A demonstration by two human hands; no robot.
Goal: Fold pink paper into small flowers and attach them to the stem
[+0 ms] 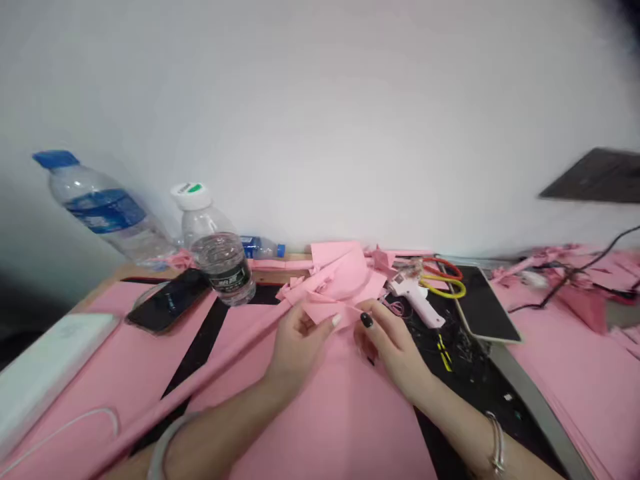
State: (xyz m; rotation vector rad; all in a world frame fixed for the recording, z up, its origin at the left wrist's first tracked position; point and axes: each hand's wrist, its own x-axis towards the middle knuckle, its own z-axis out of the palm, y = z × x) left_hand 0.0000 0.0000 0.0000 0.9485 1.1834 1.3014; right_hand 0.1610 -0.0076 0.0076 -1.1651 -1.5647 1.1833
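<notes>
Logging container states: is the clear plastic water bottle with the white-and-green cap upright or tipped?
Upright: the clear plastic bottle stands on its base, white-and-green cap on top.

Paper sheets (345, 413) across the table: plain pink, no print. Folded paper piece (327, 311): same pink. Left hand (300, 343) thumbnail white; right hand (393, 347) thumbnail black. Tilted bottle (107, 213): blue cap, blue label. Nearer bottle (215, 250): white cap (green spot on top), black label. Phone (167, 303): black. Glue gun (417, 300): white. Scissors (450, 293) handles: red and yellow.
</notes>
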